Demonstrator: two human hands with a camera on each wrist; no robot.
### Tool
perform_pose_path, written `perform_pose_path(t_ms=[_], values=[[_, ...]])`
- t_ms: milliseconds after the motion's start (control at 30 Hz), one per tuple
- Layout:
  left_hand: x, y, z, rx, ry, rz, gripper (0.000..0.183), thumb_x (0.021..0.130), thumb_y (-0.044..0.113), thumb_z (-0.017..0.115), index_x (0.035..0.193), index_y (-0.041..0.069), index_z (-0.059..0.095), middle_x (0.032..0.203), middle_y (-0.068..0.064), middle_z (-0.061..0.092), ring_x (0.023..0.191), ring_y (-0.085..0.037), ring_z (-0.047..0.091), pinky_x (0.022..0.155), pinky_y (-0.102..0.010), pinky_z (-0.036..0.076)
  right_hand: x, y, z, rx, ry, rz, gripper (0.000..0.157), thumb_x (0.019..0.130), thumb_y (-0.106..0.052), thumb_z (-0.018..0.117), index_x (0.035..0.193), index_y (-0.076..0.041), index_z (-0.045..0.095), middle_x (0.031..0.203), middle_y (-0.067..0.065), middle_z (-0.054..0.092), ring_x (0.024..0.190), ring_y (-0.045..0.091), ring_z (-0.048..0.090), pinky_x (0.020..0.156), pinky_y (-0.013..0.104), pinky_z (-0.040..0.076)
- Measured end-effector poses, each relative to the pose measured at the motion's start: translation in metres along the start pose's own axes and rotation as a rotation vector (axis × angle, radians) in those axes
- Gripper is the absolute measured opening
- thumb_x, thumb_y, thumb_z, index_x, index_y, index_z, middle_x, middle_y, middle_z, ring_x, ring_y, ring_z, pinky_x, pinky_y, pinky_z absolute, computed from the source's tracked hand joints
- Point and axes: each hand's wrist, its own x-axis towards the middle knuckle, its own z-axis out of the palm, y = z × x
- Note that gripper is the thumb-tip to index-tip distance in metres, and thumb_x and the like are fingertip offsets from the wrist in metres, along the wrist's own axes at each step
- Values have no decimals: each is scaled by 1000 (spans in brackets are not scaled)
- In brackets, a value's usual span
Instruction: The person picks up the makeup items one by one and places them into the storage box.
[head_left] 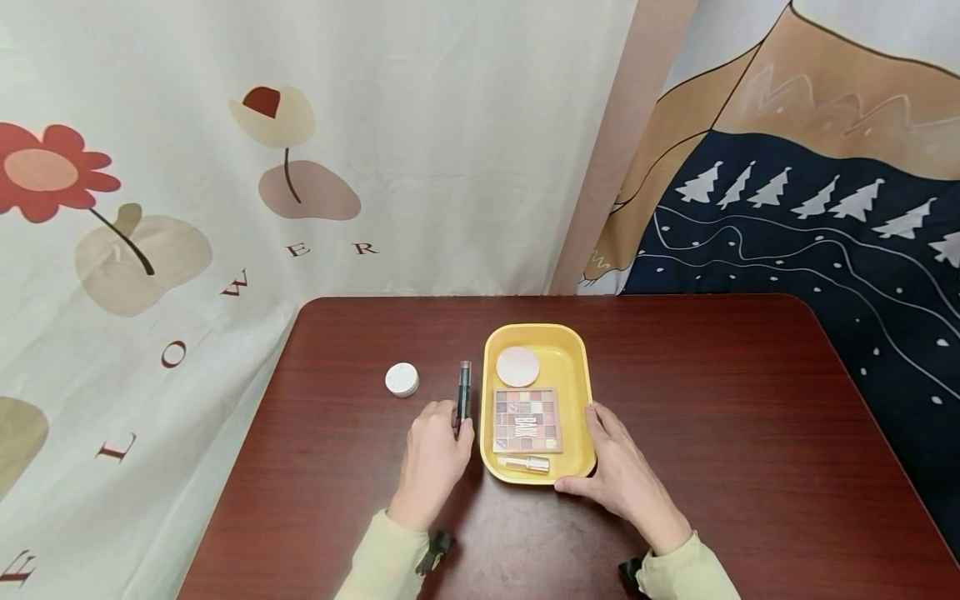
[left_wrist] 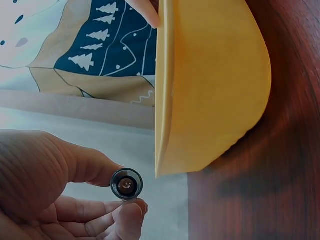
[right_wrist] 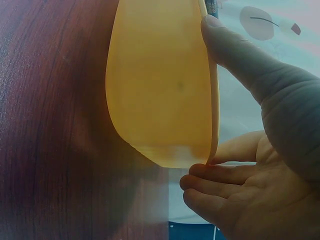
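My left hand (head_left: 435,450) pinches a slim dark cosmetic tube (head_left: 464,390) with a clear end, just left of the yellow tray (head_left: 577,367). In the left wrist view the tube (left_wrist: 127,184) points end-on at the camera, between thumb and fingertips. My right hand (head_left: 626,471) holds the tray's near right corner, thumb on the near rim and fingers along the right side. Inside the tray lie a pale pink round disc (head_left: 517,367), an eyeshadow palette (head_left: 527,421) with many colour squares and a small tube with a shiny cap (head_left: 525,463).
A small white round jar (head_left: 402,379) stands on the dark red-brown table (head_left: 712,392), left of the tray. Printed cloths (head_left: 450,150) hang behind the table's far edge.
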Motion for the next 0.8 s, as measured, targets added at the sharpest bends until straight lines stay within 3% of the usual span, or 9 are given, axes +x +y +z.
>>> perform_pose_path(t_ms=[800], values=[[-4, 26, 7, -36, -21, 56, 11, 82, 5, 77, 80, 1, 67, 69, -5, 55, 58, -26, 59, 52, -40, 50, 0, 0, -1, -6, -22, 15, 115, 68, -35, 97, 153, 13, 36, 156, 30, 39, 141, 46, 45, 109, 58, 45]])
